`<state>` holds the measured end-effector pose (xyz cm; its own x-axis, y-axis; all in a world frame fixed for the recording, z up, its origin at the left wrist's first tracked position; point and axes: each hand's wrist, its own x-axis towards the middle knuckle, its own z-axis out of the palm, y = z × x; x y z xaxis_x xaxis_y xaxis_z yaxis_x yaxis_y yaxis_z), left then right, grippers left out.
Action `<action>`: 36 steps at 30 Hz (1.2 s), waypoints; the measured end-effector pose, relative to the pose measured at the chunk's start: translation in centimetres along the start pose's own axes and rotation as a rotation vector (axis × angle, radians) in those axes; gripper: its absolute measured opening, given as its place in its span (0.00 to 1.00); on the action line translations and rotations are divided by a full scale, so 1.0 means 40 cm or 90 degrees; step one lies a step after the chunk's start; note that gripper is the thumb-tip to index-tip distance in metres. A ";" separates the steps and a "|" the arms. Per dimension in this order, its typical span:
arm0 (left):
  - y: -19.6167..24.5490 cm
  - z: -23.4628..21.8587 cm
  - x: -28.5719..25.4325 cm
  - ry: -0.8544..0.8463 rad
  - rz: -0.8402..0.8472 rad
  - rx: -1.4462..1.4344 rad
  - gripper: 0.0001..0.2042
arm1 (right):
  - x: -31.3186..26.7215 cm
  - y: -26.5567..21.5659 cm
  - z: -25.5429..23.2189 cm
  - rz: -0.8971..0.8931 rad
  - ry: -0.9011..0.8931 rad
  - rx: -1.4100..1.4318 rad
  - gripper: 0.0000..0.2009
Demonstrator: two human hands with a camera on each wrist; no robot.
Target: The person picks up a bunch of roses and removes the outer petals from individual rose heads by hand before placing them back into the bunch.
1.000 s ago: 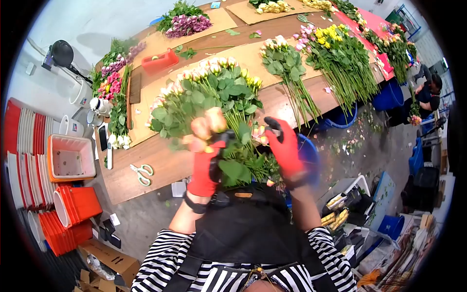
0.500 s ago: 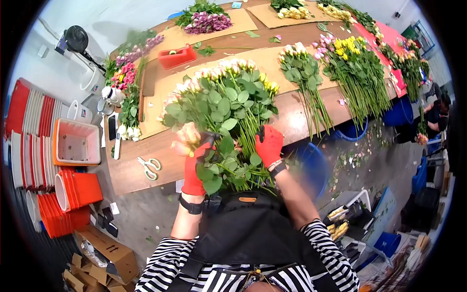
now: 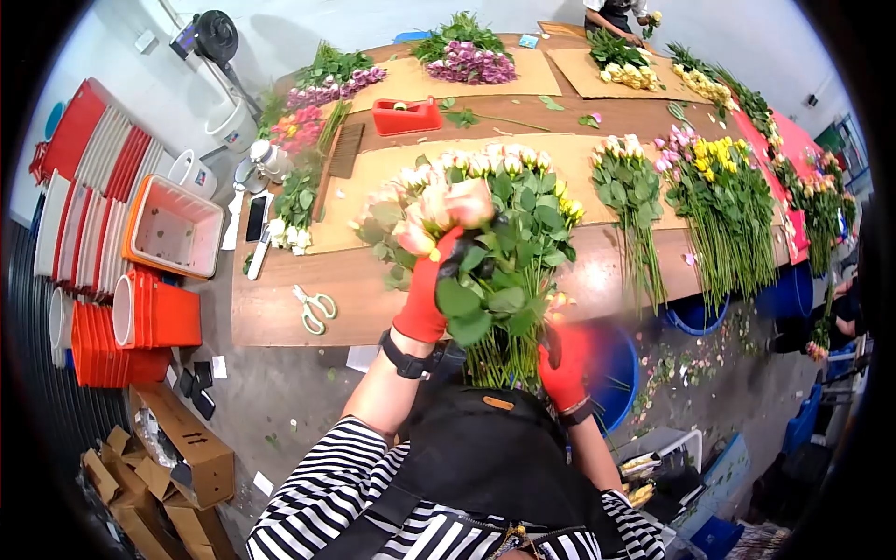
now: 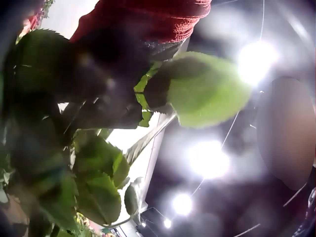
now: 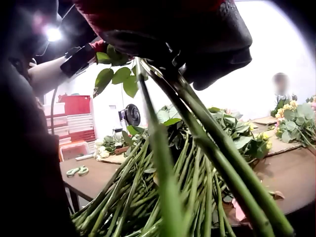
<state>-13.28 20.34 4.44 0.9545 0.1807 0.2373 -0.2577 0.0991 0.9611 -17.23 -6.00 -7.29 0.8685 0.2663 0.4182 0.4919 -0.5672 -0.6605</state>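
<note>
My left hand, in a red glove with dark fingers, grips a small bunch of peach roses just below their heads. Leaves and the red glove fill much of the left wrist view. My right hand is blurred near the table edge. In the right wrist view its dark gloved fingers curl round several thick green stems. Beyond and below them lies a large pile of stems; its pale pink rose heads rest on cardboard.
Green-handled scissors, a phone and a red tape dispenser lie on the table. More bunches are at right. A blue bucket stands below my right hand. Another person is across the table.
My left hand and its roses are raised in front of the pile. My right hand has come down towards the body, round the lower stems. The head view has shifted, bringing the person across the table into sight.
</note>
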 end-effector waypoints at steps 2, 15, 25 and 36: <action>0.006 0.013 -0.011 -0.080 -0.129 -0.163 0.19 | -0.019 -0.003 -0.007 0.018 0.007 -0.014 0.18; -0.013 0.063 -0.063 -0.071 -0.033 -0.150 0.16 | -0.070 -0.010 -0.044 0.068 -0.062 -0.018 0.19; 0.012 0.184 -0.138 -0.032 -0.176 -0.245 0.11 | 0.226 -0.334 -0.275 -0.003 0.136 -0.007 0.25; 0.012 0.185 -0.162 -0.164 -0.073 0.032 0.14 | 0.205 -0.320 -0.211 0.095 0.298 0.376 0.12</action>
<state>-18.47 11.96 4.43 0.9852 -0.0845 0.1490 -0.1447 0.0550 0.9879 -16.92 -3.12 9.86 0.8766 -0.2125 0.4318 0.4366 -0.0259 -0.8993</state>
